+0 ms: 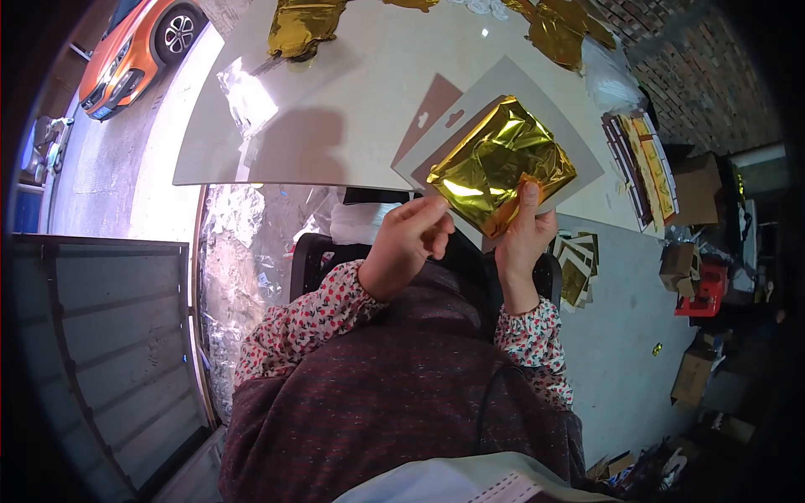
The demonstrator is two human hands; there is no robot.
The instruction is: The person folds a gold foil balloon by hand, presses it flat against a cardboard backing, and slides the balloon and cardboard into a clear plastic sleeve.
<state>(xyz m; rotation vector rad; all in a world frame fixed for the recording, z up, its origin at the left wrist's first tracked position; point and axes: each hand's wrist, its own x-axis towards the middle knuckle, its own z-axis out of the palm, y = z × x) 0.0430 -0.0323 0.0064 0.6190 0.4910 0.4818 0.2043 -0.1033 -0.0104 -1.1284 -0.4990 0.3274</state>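
A folded gold foil balloon (pixel 495 168) lies flat against a grey-white backing card (pixel 584 151) with a hanging slot near its left corner. My right hand (pixel 523 243) is closed on both at the lower edge, its thumb pressed on the foil. At the card's lower left edge, my left hand (pixel 409 243) has its fingers curled and thumb and forefinger together. Whether anything thin is pinched there, I cannot tell. Both hands are in front of my body, at the near edge of the white table (pixel 377 109).
Gold foil pieces (pixel 306 29) lie along the table's far side, with more foil (pixel 562 33) at far right. A clear plastic wrapper (pixel 245 96) is at left, and printed cards (pixel 641 168) at right. Gold-and-white packs (pixel 576 268) lie below the table's right side.
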